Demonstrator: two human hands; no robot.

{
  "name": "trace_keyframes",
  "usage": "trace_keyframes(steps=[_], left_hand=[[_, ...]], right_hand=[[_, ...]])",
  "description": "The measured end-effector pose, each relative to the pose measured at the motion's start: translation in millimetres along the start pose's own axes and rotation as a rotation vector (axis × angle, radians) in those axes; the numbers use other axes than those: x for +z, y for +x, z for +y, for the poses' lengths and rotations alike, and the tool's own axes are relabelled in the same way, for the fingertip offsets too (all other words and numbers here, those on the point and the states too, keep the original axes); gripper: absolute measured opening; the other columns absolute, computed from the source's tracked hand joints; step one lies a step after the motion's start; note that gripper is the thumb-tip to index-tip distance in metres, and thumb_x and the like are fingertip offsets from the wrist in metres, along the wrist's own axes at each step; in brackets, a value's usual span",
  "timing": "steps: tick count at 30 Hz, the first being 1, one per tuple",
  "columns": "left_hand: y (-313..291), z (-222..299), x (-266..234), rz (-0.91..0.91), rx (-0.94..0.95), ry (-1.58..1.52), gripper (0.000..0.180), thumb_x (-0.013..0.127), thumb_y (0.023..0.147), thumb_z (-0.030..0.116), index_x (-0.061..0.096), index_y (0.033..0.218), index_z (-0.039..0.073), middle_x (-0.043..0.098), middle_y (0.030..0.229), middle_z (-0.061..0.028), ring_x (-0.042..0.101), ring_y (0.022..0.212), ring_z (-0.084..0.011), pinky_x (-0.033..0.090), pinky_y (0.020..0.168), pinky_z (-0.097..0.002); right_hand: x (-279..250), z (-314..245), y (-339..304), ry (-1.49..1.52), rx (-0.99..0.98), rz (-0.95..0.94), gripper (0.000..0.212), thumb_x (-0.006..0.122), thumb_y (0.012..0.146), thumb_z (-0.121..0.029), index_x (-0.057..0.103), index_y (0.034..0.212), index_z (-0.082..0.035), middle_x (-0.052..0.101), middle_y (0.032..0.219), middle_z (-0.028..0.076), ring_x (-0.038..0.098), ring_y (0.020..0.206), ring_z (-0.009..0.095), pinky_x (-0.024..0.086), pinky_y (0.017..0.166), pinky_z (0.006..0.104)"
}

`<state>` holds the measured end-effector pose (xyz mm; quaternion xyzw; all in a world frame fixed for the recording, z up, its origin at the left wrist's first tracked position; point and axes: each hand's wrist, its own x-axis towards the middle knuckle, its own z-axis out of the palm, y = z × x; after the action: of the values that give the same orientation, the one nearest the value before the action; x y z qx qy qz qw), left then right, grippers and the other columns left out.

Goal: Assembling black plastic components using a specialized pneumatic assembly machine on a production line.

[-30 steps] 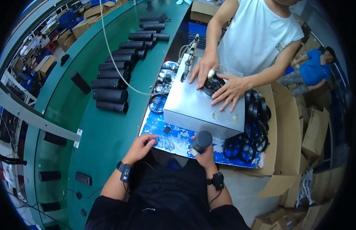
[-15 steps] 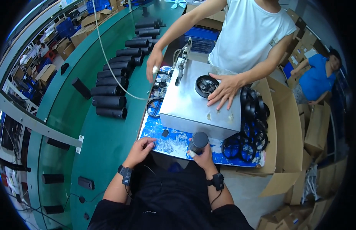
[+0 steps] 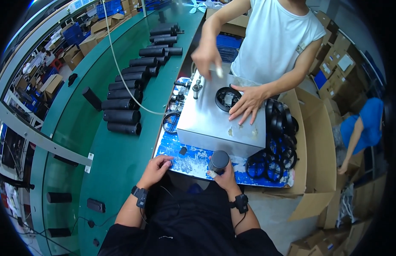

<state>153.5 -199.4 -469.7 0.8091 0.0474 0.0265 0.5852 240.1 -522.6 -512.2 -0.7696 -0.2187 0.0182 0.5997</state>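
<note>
My right hand (image 3: 224,176) is wrapped round a dark grey cylinder (image 3: 219,159), held upright with its round end facing up, over the near edge of a worn blue-and-white board (image 3: 193,162). My left hand (image 3: 156,170) rests at the board's left front corner, fingers curled and thumb against them, with nothing visible in it. A small black piece (image 3: 183,150) lies on the board between my hands. Beyond stands a metal box-shaped fixture (image 3: 198,117). On its top a co-worker's hand (image 3: 250,102) presses beside a black ring-shaped part (image 3: 227,99); the other hand (image 3: 207,59) is blurred.
Several black cylinders (image 3: 121,116) lie in a row on the green bench (image 3: 117,162) at left. Black spoked rings (image 3: 272,164) pile up right of the fixture, beside an open cardboard box (image 3: 319,166). A pale hose (image 3: 129,87) hangs over the bench. Another person (image 3: 361,126) is at far right.
The co-worker's blurred hand has moved right, from beside the fixture to above its lever, which has changed position. The person at far right has bent over. My hands stay almost still.
</note>
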Motion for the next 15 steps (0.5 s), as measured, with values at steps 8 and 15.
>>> trace_keyframes(steps=[8,15], left_hand=[[1.1,2.1,0.1,-0.001,0.019,0.045,0.02,0.066,0.106,0.01,0.074,0.122,0.0,0.075,0.107,-0.0063,0.071,0.095,-0.0129,0.057,0.085,-0.0283],[1.1,4.0,-1.2,-0.009,0.008,0.057,0.021,0.066,0.106,0.01,0.074,0.122,0.0,0.075,0.106,-0.0065,0.071,0.095,-0.0135,0.057,0.086,-0.0285]], right_hand=[[0.3,4.2,0.0,-0.012,-0.008,0.01,0.088,0.095,0.081,-0.041,0.047,0.143,-0.002,0.068,0.125,0.02,0.069,0.116,0.035,0.055,0.099,0.0446],[-0.5,-0.2,2.1,0.007,0.036,-0.004,0.086,0.095,0.081,-0.041,0.047,0.142,-0.003,0.068,0.126,0.02,0.068,0.118,0.035,0.054,0.101,0.0438]])
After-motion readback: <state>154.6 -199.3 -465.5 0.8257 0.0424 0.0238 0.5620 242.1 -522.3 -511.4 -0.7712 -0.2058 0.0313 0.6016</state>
